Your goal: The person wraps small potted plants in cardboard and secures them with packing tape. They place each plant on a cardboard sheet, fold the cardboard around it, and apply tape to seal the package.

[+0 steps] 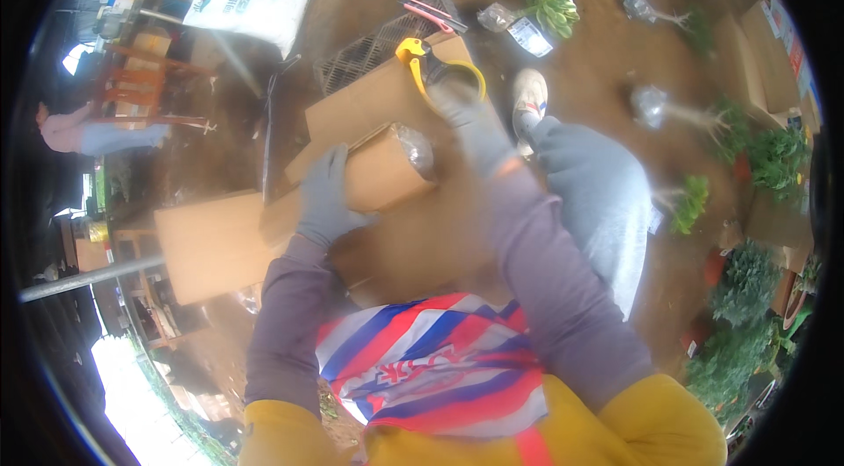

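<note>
My left hand (322, 200), in a grey glove, grips the near left end of a narrow cardboard box (384, 171), its thumb apart from its fingers. Clear plastic (413, 149) shows at the box's right end. Just beyond lies a yellow and black tape dispenser (420, 51) on flat cardboard (356, 104). My gloved right hand (473, 120) is at the near side of the dispenser, overlapping its yellow ring. Motion smears its fingers, so its hold on the dispenser is unclear.
Another cardboard piece (211, 246) lies left. Beyond are a dark plastic crate (378, 46), pink-handled scissors (429, 14) and a white sack (251, 0). Bagged-root plants (651, 105) lie on the ground at right, near potted greenery (738, 290). Another person (75, 132) is far left.
</note>
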Tool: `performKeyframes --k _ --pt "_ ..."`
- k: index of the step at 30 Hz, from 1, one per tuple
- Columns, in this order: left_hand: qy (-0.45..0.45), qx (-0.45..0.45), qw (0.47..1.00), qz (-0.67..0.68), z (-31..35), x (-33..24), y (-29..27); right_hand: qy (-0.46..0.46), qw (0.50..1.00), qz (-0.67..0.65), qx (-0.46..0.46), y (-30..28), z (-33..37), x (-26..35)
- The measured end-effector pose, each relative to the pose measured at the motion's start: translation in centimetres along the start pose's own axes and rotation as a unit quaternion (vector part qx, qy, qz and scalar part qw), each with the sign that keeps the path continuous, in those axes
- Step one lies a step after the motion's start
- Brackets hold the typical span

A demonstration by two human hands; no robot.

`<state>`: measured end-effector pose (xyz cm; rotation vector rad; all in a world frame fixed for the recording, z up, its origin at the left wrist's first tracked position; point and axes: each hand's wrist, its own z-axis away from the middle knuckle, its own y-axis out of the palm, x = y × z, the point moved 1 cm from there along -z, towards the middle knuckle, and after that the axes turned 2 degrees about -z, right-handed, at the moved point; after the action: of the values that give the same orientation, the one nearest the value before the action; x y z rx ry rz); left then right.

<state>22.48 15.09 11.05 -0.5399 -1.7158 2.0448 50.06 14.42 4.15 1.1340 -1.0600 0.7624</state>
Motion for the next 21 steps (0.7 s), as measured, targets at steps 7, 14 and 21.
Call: performKeyframes --k 7,14,21 --pt "-0.021 -0.071 0.997 0.021 -0.5 -0.8 -0.5 0.180 0.954 -0.124 -0.207 -7.7 -1.3 1.8" --pt "-0.046 -0.126 0.991 -0.021 3.0 -4.2 1.3 0.133 0.968 -0.042 -0.208 -3.9 0.9 0.3" --pt "-0.003 -0.229 0.972 -0.046 4.7 -5.4 3.0 0.111 0.985 0.021 -0.127 -2.2 2.3 0.4"
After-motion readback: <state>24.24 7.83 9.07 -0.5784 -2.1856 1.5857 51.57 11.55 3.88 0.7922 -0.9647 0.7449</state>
